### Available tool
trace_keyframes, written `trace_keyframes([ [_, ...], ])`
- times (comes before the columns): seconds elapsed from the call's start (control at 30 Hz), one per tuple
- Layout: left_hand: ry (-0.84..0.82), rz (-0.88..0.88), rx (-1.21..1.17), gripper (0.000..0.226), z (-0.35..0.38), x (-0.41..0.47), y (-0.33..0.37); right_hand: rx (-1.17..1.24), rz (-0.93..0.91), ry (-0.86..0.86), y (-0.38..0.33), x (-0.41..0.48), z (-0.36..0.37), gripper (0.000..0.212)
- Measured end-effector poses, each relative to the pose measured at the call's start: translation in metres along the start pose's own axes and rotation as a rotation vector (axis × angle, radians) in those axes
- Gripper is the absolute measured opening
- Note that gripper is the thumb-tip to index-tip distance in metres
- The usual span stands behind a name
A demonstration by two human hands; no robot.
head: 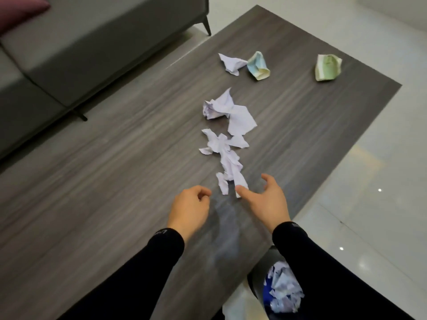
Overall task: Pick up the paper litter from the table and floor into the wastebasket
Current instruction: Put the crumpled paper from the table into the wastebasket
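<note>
Several crumpled white paper scraps lie in a line down the middle of the dark wooden table (115,192). The nearest scrap (232,174) lies just beyond my hands. A bigger white wad (227,112) sits further back, and another white piece (231,63) lies at the far end. Beside that one is a crumpled blue-and-cream paper cup (258,65), with a crumpled green cup (328,66) to its right. My right hand (265,202) is open, its thumb touching the nearest scrap's end. My left hand (190,209) hovers left of it, fingers curled and holding nothing. The wastebasket (258,285) stands below the table's right edge with paper inside.
A grey sofa (69,49) with a purple cushion (18,10) stands to the left, behind the table. Glossy white floor tiles (381,204) stretch along the right. My black right sleeve (323,273) covers part of the wastebasket.
</note>
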State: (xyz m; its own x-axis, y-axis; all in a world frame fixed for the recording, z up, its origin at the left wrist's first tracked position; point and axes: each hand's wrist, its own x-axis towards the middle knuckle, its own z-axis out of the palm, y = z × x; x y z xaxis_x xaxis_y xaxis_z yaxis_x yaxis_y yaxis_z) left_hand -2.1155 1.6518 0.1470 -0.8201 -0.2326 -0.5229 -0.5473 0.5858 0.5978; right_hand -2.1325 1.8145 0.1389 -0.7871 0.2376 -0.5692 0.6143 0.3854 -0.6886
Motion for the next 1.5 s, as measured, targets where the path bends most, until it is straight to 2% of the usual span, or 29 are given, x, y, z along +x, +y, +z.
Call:
trace_keyframes([
  [0.1,0.001,-0.029,-0.007,0.019,-0.011,0.017,-0.012,-0.092,0.009,-0.003,-0.011,0.013,0.028,0.096],
  [0.2,0.028,-0.019,0.02,0.019,-0.021,0.032,-0.022,-0.257,-0.001,0.054,-0.015,0.022,0.051,0.09],
  [0.27,0.045,-0.001,0.02,0.019,-0.024,0.041,-0.025,-0.329,-0.003,0.108,-0.015,0.027,0.059,0.075],
  [0.4,0.071,-0.009,0.012,0.021,-0.027,0.055,-0.022,-0.256,0.033,0.075,-0.012,0.033,0.054,0.021],
  [0.5,0.17,0.069,0.048,0.025,-0.025,0.066,-0.005,-0.216,0.029,0.038,-0.008,0.033,0.041,0.012],
  [0.57,0.178,0.235,0.105,0.043,-0.021,0.076,0.014,-0.194,0.015,0.041,-0.007,0.031,0.033,0.012],
  [0.63,0.0,0.364,0.193,0.077,-0.015,0.09,0.037,-0.188,0.012,0.042,-0.007,0.034,0.025,0.01],
  [0.7,-0.201,0.404,0.404,0.107,-0.005,0.104,0.054,-0.167,0.026,0.03,-0.006,0.038,0.017,0.009],
  [0.77,-0.304,0.38,0.548,0.115,0.005,0.116,0.057,-0.176,0.022,0.017,-0.003,0.041,0.012,0.008],
  [0.83,-0.276,0.384,0.664,0.097,0.017,0.119,0.055,-0.21,0.003,0.001,0.0,0.043,0.007,0.008],
  [0.9,-0.121,0.475,0.697,0.062,0.029,0.114,0.05,-0.237,-0.022,-0.008,0.003,0.043,0.006,0.016],
  [0.97,-0.046,0.553,0.562,0.031,0.044,0.102,0.044,-0.225,-0.054,-0.011,0.005,0.043,0.006,0.037],
  [1.03,-0.058,0.559,0.41,0.016,0.055,0.091,0.039,-0.179,-0.086,-0.041,0.006,0.044,0.005,0.053],
  [1.13,-0.139,0.434,0.164,0.013,0.059,0.081,0.043,-0.091,-0.119,-0.124,0.009,0.048,0.003,0.046],
  [1.27,-0.189,0.325,-0.038,0.032,0.061,0.067,0.056,0.129,-0.117,-0.15,0.011,0.046,-0.002,0.032],
  [1.4,-0.178,0.304,-0.099,0.031,0.064,0.053,0.072,0.239,-0.113,-0.144,0.009,0.042,-0.018,0.037],
  [1.5,-0.221,0.325,-0.097,0.029,0.073,0.037,0.092,0.224,-0.124,-0.089,0.014,0.034,-0.044,0.028],
])
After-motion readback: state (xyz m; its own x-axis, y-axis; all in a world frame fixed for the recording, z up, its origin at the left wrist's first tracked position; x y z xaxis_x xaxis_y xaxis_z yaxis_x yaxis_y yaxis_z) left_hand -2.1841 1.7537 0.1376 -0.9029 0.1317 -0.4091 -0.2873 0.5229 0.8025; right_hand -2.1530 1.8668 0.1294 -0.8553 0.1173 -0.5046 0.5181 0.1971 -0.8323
